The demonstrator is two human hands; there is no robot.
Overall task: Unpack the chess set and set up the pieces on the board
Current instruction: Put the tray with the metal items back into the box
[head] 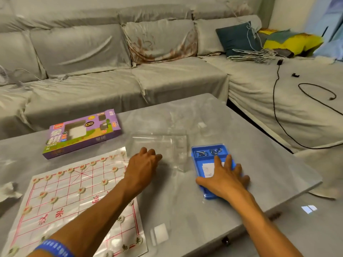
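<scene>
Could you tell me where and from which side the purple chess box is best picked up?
Grip the purple chess box across its two long edges near the middle, coming from above. It lies flat on the table, long and shallow, with bare surface all round, so a top pinch across the narrow width probably balances best.
</scene>
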